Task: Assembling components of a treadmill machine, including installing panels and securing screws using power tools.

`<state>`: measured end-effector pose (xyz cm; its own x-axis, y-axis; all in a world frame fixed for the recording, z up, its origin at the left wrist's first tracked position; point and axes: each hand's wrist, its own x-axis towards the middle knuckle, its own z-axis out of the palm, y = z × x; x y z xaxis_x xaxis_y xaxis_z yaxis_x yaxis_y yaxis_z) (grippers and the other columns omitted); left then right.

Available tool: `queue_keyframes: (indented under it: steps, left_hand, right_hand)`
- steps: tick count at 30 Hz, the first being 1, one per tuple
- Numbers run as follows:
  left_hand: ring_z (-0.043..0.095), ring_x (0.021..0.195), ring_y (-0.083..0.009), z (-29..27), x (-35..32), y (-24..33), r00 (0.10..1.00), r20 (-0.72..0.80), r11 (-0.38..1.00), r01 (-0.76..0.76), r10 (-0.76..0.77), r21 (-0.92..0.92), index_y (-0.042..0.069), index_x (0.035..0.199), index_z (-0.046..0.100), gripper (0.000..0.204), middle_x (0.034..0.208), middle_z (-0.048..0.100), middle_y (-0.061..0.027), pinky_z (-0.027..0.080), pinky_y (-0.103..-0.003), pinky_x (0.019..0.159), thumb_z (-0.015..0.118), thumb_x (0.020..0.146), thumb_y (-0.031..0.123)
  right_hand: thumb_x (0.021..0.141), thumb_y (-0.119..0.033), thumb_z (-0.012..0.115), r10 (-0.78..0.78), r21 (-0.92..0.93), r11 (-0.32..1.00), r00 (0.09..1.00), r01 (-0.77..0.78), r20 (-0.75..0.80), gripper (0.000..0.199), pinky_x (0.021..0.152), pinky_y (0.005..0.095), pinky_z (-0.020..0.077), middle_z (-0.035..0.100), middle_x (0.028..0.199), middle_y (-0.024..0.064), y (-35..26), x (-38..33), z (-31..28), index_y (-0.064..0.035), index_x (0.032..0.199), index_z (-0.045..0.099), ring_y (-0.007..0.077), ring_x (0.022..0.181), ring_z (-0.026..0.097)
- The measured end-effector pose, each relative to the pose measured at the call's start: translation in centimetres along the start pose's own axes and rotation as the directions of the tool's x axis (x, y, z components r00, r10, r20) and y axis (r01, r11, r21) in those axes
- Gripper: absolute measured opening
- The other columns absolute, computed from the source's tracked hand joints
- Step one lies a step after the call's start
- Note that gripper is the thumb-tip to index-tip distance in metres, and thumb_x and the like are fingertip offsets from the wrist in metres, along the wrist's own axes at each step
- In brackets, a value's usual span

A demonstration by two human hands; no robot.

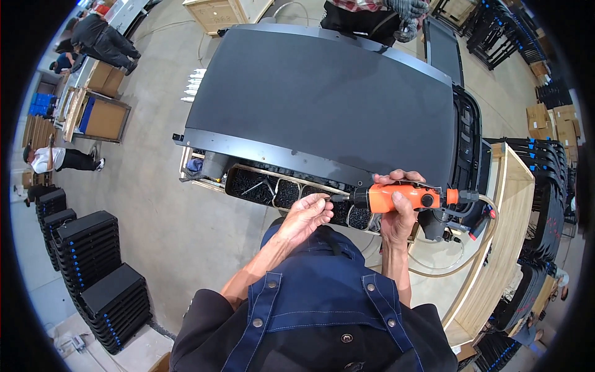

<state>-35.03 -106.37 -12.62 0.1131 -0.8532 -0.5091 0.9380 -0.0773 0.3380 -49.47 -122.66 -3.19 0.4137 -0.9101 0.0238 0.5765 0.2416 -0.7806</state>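
Stacked black trays (93,273) on floor far left. Left hand (305,214) at screw tray (273,189) under front edge of big dark panel (322,99), fingertips pinched at driver's black tip. Right hand (396,211) wrapped tight around orange power screwdriver (396,197), held level, hose trailing right toward wooden frame (508,204).

Screwdriver (396,198): glossy orange plastic body. Panel (322,99): matt dark grey surface, smooth. Frame (508,211), right of frame: bare pale wood.

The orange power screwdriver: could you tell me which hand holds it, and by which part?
The right hand grips the orange power screwdriver around its body; the left hand's fingers pinch at its black tip.
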Motion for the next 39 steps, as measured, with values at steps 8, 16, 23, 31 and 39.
queue_keyframes:
  steps: [8, 16, 23, 31, 39]
  left_hand:
    - [0.058, 0.070, -0.0088, -0.9, -0.9, 3.2, 0.928, 0.017, 0.749, -0.311, 0.372, 0.585, 0.000, 0.116, 0.061, 0.024, 0.095, 0.070, -0.0094, 0.048, -0.023, 0.059, 0.064, 0.100, 0.017]
    - [0.042, 0.056, -0.0044, -6.4, -0.1, 9.8, 0.981, 0.180, 0.954, 0.124, -0.076, -0.274, 0.003, 0.112, 0.063, 0.020, 0.088, 0.066, -0.0021, 0.033, -0.019, 0.048, 0.061, 0.102, 0.020]
    - [0.039, 0.056, -0.0052, -9.5, 2.3, 12.0, 0.969, 0.192, 0.799, 0.237, -0.155, -0.553, 0.005, 0.112, 0.063, 0.028, 0.083, 0.061, 0.0006, 0.031, -0.019, 0.046, 0.057, 0.103, 0.032]
    - [0.062, 0.089, -0.0178, -10.5, -1.6, 13.2, 0.968, 0.051, 0.944, 0.250, -0.245, -0.217, -0.002, 0.120, 0.057, 0.023, 0.102, 0.066, -0.0097, 0.053, -0.030, 0.081, 0.051, 0.104, 0.013]
    - [0.056, 0.128, -0.0348, -12.0, -5.5, 15.9, 0.968, 0.120, 0.976, 0.217, -0.220, 0.036, -0.012, 0.138, 0.041, 0.044, 0.135, 0.054, -0.0276, 0.049, -0.040, 0.107, 0.050, 0.096, -0.004]
  right_hand:
    - [0.085, -0.009, 0.071, 0.079, 0.035, 0.997, 0.972, -0.073, -0.219, 0.046, 0.102, 0.0537, 0.0511, 0.062, 0.116, 0.0145, 3.0, -0.5, 3.0, -0.0080, 0.127, 0.050, 0.0272, 0.102, 0.067]
    - [0.082, -0.007, 0.071, -0.057, -0.134, 0.990, 0.993, 0.043, -0.101, 0.050, 0.098, 0.0496, 0.0528, 0.062, 0.115, 0.0167, 8.1, -0.7, 10.7, -0.0073, 0.126, 0.047, 0.0295, 0.101, 0.067]
    - [0.080, 0.008, 0.070, -0.125, -0.472, 0.844, 0.949, 0.254, 0.288, 0.045, 0.093, 0.0435, 0.0566, 0.064, 0.111, 0.0191, 13.5, 0.9, 18.5, -0.0033, 0.118, 0.048, 0.0294, 0.102, 0.068]
    - [0.077, 0.008, 0.072, -0.018, -0.596, 0.704, 0.848, 0.387, 0.529, 0.042, 0.099, 0.0514, 0.0526, 0.065, 0.101, 0.0162, 16.2, 1.9, 20.7, -0.0040, 0.111, 0.050, 0.0309, 0.098, 0.068]
    - [0.075, 0.017, 0.067, -0.064, -0.567, 0.747, 0.887, 0.346, 0.457, 0.041, 0.096, 0.0440, 0.0551, 0.068, 0.101, 0.0152, 17.5, 2.0, 21.3, -0.0019, 0.109, 0.051, 0.0285, 0.102, 0.069]
